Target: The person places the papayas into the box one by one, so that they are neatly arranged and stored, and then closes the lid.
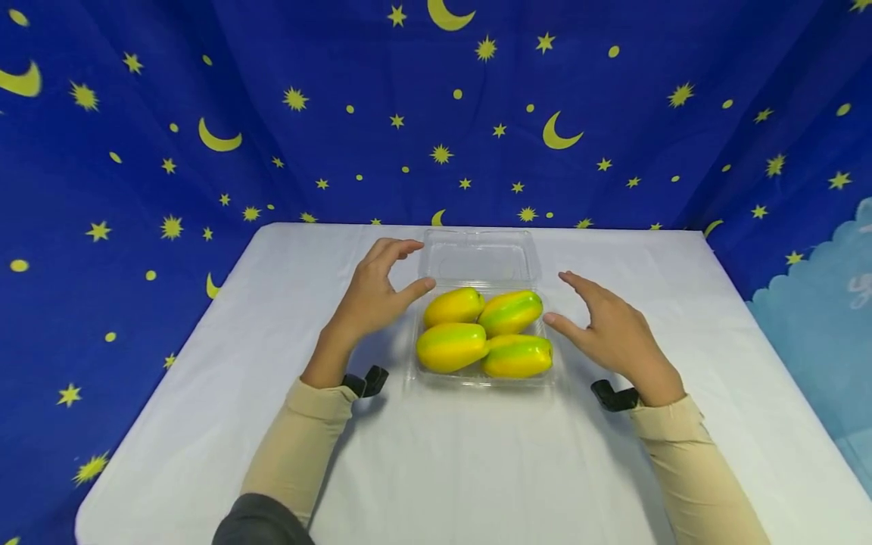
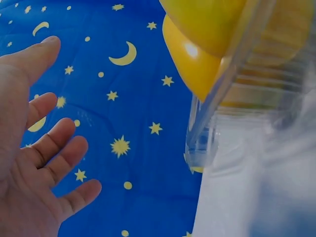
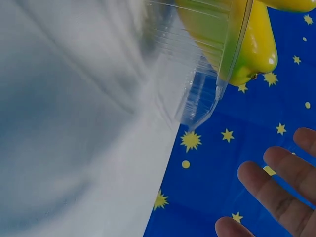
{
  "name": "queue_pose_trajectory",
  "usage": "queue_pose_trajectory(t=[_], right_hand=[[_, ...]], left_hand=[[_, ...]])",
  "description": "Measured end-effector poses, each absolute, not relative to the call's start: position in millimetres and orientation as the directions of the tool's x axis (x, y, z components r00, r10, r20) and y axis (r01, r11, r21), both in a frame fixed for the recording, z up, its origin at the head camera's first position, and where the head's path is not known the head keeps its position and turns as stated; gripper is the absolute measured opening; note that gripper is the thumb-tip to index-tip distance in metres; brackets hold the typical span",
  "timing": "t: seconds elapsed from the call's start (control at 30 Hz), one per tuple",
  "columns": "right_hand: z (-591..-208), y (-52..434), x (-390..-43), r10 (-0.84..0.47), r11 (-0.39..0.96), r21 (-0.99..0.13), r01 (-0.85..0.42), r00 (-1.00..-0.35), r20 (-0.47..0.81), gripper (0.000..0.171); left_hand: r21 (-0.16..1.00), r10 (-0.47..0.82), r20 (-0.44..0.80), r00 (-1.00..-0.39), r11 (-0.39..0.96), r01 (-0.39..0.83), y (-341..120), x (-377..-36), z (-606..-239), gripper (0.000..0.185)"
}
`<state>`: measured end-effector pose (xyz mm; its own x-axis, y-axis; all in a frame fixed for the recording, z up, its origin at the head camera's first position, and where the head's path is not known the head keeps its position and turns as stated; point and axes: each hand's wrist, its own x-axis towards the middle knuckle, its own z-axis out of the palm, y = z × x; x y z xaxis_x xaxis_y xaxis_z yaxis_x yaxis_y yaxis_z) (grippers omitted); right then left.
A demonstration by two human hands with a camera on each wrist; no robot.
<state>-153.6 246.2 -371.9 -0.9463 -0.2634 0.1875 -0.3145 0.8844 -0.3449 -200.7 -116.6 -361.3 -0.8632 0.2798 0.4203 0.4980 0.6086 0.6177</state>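
Note:
A clear plastic clamshell box [image 1: 485, 382] stands in the middle of the table, its lid [image 1: 480, 261] folded back flat behind it. Several glossy, oblong yellow fruits with green streaks, like small papayas [image 1: 452, 347], lie inside in two rows. My left hand [image 1: 373, 294] hovers at the box's left side, thumb and fingers spread apart with nothing between them. On the other side, my right hand [image 1: 613, 333] is held up, fingers extended and thumb pointing toward the box. Both wrist views show the fruits rising above the box's rim, with bare fingers apart from it.
A white cloth covers the table [image 1: 470, 462]. Behind it hangs a blue curtain [image 1: 381, 68] with yellow moons and stars. A light blue panel [image 1: 817, 318] is at the right. Black straps with small cameras [image 1: 613, 395] sit on the wrists.

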Motion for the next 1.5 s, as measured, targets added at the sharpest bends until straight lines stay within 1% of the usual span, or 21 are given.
queue_pose_trajectory(t=[0.3,0.4,0.6,0.8,0.97,1.07,1.27,1.5], right_hand=[[-376,246,-173,-0.277,0.84,-0.435,-0.324,-0.946,0.168,0.077],[-377,247,-178,-0.264,0.837,-0.451,-0.309,-0.951,0.162,0.077],[-377,248,-190,-0.247,0.818,-0.484,-0.312,-0.949,0.194,0.073],[-387,252,-202,-0.243,0.793,-0.528,-0.306,-0.952,0.186,0.069],[-398,255,-212,-0.24,0.768,-0.576,-0.279,-0.96,0.145,0.066],[-403,255,-216,-0.245,0.749,-0.612,-0.253,-0.964,0.099,0.063],[-410,254,-222,-0.261,0.728,-0.652,-0.213,-0.965,0.023,0.061],[-416,256,-224,-0.26,0.705,-0.686,-0.182,-0.966,-0.011,0.064]], left_hand=[[0.654,0.273,0.366,-0.89,0.605,0.454,-126,-229,-376,0.056],[0.661,0.285,0.341,-0.896,0.605,0.444,-129,-234,-379,0.055],[0.662,0.29,0.346,-0.892,0.598,0.451,-134,-242,-382,0.053],[0.703,0.271,0.327,-0.905,0.57,0.425,-140,-250,-394,0.054],[0.724,0.269,0.243,-0.932,0.59,0.358,-143,-253,-403,0.057],[0.727,0.273,0.195,-0.942,0.605,0.326,-145,-254,-408,0.059],[0.742,0.324,0.134,-0.937,0.594,0.311,-151,-257,-416,0.058],[0.759,0.381,0.074,-0.921,0.578,0.3,-150,-260,-423,0.061]])
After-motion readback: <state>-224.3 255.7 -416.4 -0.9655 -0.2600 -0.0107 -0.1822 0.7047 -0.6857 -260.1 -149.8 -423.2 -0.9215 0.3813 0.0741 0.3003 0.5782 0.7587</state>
